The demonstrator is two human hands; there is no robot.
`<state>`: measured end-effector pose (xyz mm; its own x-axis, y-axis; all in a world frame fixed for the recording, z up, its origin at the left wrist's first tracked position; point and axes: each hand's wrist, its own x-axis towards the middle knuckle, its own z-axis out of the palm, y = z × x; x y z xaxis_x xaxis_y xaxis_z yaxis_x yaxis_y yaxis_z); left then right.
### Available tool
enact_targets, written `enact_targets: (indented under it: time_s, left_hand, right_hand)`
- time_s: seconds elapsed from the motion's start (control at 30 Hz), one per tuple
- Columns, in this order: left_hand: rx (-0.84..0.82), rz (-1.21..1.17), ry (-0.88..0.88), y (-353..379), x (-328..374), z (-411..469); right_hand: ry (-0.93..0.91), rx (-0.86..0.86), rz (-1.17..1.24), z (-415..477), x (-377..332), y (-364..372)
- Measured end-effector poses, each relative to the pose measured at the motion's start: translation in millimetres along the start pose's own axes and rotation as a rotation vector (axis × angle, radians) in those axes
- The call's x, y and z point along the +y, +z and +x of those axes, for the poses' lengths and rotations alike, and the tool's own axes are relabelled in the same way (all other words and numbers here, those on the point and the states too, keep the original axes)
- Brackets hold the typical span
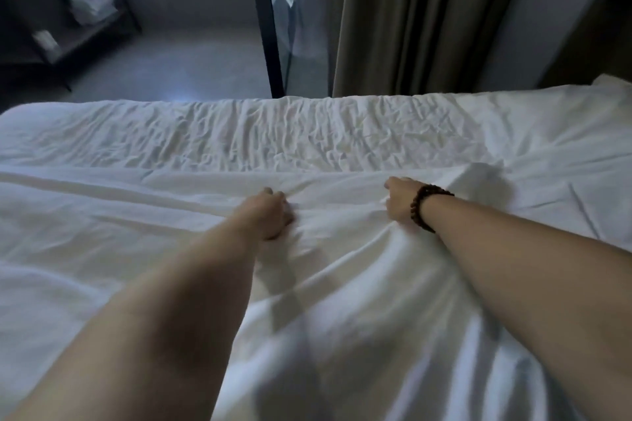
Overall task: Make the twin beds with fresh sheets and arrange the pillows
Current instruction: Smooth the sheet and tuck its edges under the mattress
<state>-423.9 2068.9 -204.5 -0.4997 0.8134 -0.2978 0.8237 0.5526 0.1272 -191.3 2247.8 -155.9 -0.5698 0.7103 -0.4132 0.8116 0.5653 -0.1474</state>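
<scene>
Far left and far back, made out a dark shelf (85, 24) with folded white cloth (94, 5) on it, too blurred to tell more. Reached from the near side over the bed (20, 118) with both arms stretched out. Clenched the left hand (273, 217) on the top sheet (136, 236), fingers curled tight into the cloth and a ridge of fabric bunched inside the fist. Gripped the same sheet just to the right with the right hand (398, 202), near the left hand but not touching it, fingers closed over a small raised peak of cloth. Wore a dark bead bracelet (427, 210) at that wrist. Pulled creases fanning from both fists toward the near edge.

Covered only the near half of the bed with the top sheet, long axis lying left to right, far edge running straight across just beyond the knuckles. Left bare beyond that edge a band of crumpled lower sheet (290, 133), also running left to right up to the far side of the bed. Past the bed, from middle to right: a black door frame (265, 27) with glass, then a brown curtain (410, 17) hanging upright.
</scene>
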Motion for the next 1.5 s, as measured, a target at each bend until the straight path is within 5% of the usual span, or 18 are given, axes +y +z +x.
enact_targets:
  time_s: [0.1,0.2,0.47,0.63,0.77,0.87,1.07,1.23,1.37,1.5]
  left_hand:
    - [0.001,-0.009,-0.018,23.6,-8.6,0.0]
    - [0.031,-0.013,-0.008,17.5,-15.1,3.6]
    - [0.389,-0.272,-0.229,-65.0,-43.0,62.0]
    - [0.275,-0.209,-0.175,1.0,-50.3,102.7]
    - [0.376,-0.079,-0.158,58.5,-53.1,115.0]
    - [0.385,-0.06,-0.161,56.2,-52.2,124.8]
    - [0.245,-0.21,-0.201,38.4,-47.6,110.7]
    - [0.289,-0.343,-0.095,-16.4,-91.1,51.7]
    - [0.322,-0.147,-0.244,-52.1,-190.9,-7.1]
    - [0.18,-0.053,-0.368,-49.5,-282.3,-33.1]
  right_hand:
    - [0.043,-0.156,-0.123,5.9,-1.2,30.8]
    - [0.095,-0.127,-0.03,9.6,2.1,42.7]
    - [0.015,0.321,0.117,75.1,-41.4,-23.9]
    - [0.168,0.144,0.14,113.2,-28.2,41.7]
    - [0.099,0.514,0.051,124.7,-20.4,112.7]
    - [0.059,0.593,0.05,143.1,-20.1,116.1]
    - [0.063,0.562,0.017,148.2,-18.9,119.4]
    - [0.19,0.247,-0.042,143.3,-29.7,94.7]
    - [0.326,0.063,-0.108,118.1,-82.0,48.0]
    - [0.038,0.084,0.072,95.9,-196.4,42.8]
